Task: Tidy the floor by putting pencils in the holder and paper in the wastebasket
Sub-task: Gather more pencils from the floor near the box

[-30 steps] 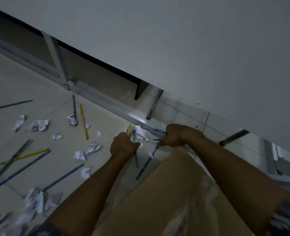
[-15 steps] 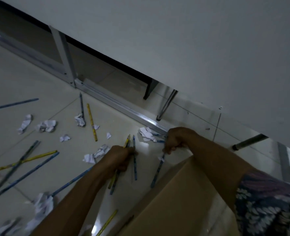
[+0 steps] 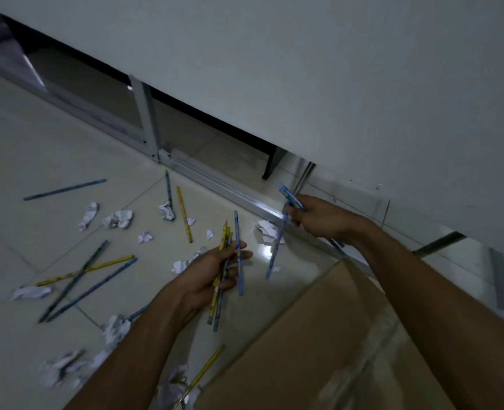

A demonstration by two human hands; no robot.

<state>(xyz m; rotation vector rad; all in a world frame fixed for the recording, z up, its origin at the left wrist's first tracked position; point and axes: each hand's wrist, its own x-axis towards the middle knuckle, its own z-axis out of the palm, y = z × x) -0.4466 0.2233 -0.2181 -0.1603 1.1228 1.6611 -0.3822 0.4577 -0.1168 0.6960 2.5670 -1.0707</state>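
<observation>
Now | your left hand [image 3: 215,270] at frame centre, fingers loosely curled round a bundle of pencils [image 3: 225,261] | right hand [image 3: 313,216] fisted on blue pencils [image 3: 287,195], centre right | sweep the loose pencils [image 3: 88,276] lower left next; square the tips first | holder, wastebasket unseen | crumpled paper [image 3: 117,218] scattered on floor.

My left hand [image 3: 212,270]: over the floor [image 3: 37,161], a bundle of pencils [image 3: 225,270] lying across its palm.
My right hand [image 3: 316,217]: further right and ahead, near the door track [image 3: 215,184], with pencils in it.
Cardboard box [image 3: 319,335]: below my right arm.
Loose pencils [image 3: 88,276]: crossed on the floor, left of my left hand.
Paper scraps [image 3: 117,218]: scattered among them.
</observation>
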